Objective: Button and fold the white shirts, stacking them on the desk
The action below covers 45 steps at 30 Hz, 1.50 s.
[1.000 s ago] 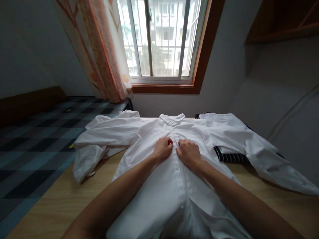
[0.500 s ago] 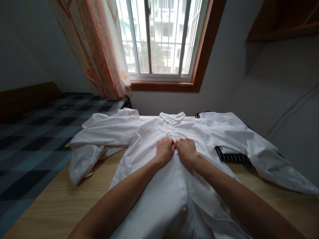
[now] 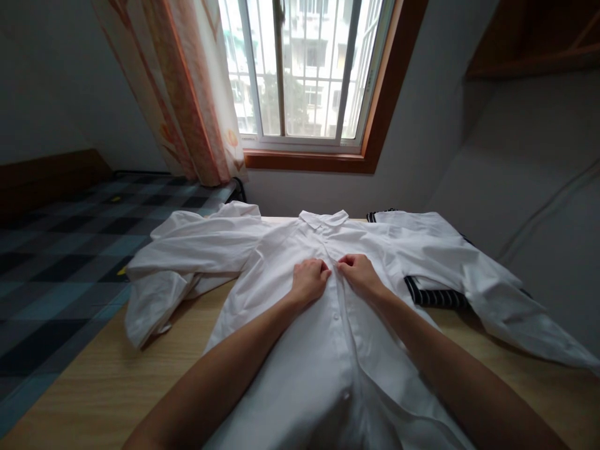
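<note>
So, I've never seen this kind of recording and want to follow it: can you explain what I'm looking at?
There's no machine here, just a person's bare hands, seen from one camera worn on the head, looking forward and down. A white shirt lies on a wooden table, its collar towards the window and its sleeves spread sideways. A striped dark cloth lies partly under the sleeve on the right. The left hand and right hand are at the shirt's front opening. The right seems to pinch the cloth; the left's fingertips are hidden, so I can't tell its grip.
</note>
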{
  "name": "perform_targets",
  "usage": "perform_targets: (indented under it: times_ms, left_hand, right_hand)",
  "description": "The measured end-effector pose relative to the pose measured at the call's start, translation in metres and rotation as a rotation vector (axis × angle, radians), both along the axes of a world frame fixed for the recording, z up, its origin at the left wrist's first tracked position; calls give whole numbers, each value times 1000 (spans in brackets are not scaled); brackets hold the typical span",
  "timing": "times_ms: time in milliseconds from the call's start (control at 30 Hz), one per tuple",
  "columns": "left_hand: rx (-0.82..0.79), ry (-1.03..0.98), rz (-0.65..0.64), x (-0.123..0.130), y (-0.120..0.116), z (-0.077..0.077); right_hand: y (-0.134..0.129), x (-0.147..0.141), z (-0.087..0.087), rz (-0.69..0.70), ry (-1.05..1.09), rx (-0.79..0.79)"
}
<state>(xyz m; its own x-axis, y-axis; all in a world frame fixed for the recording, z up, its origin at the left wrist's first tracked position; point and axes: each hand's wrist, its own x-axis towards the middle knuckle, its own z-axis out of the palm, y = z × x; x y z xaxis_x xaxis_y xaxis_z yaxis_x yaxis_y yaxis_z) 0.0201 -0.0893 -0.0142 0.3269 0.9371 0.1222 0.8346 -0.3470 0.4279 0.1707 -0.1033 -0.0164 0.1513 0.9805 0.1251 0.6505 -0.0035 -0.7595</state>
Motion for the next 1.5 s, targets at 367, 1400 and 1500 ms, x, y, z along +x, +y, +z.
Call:
perform_targets:
  times_ms: [367,1400,1500]
  left_hand:
    - [-166,-123,20,-4,6,9]
    - [-221,-187,43,-6,9,7]
    - [-221,-181,63,-5,8,8]
  right_hand:
    - [-8,-8,-17,-25,99,118]
    - [-4,-12,-10,44,40,108]
    - [-7,-15,-8,26,-29,130]
